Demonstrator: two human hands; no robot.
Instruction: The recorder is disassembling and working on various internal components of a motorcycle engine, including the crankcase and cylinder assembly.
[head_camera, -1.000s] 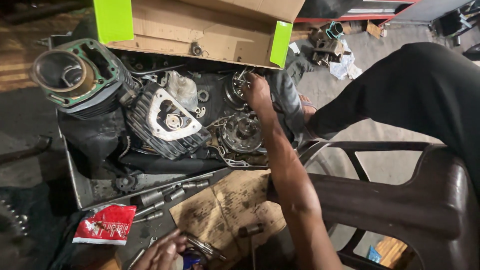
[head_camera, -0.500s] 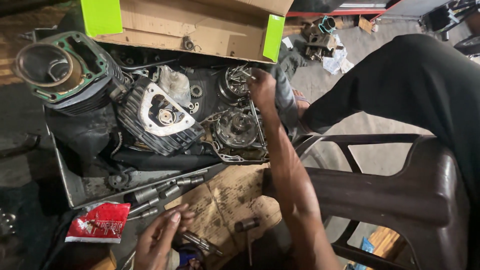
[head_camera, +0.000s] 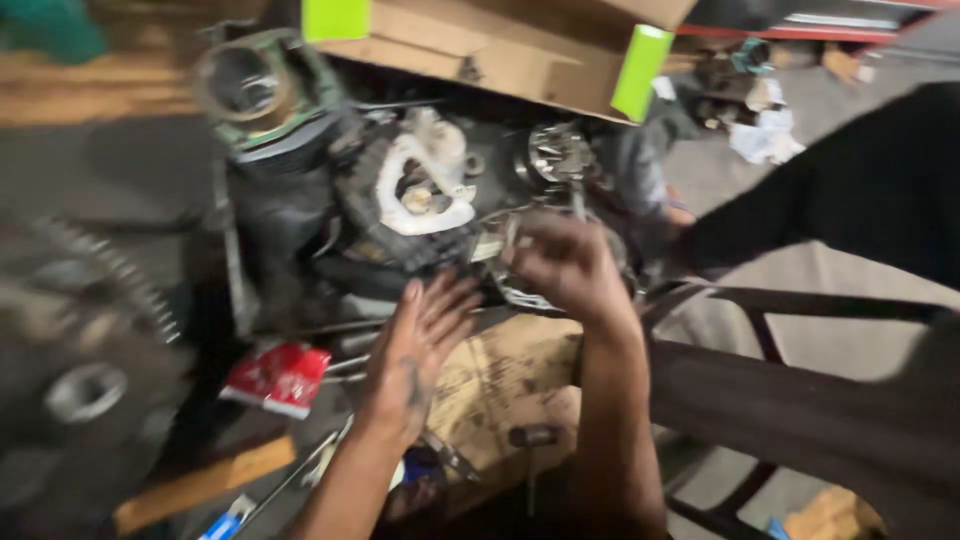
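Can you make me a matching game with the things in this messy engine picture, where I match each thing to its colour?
Things:
1. flat crinkly packet on the floor
2. tape patch on the corner of the cardboard box
3. round cylinder ring at the top left
4. curved metal cover plate on the engine

Colours:
A. pale green
B. white
C. red
D. bright lime green

Pairs: 1-C, 2-D, 3-A, 4-B

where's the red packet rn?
Head view, lower left: the red packet lies on the floor beside the open left hand, below the engine block.
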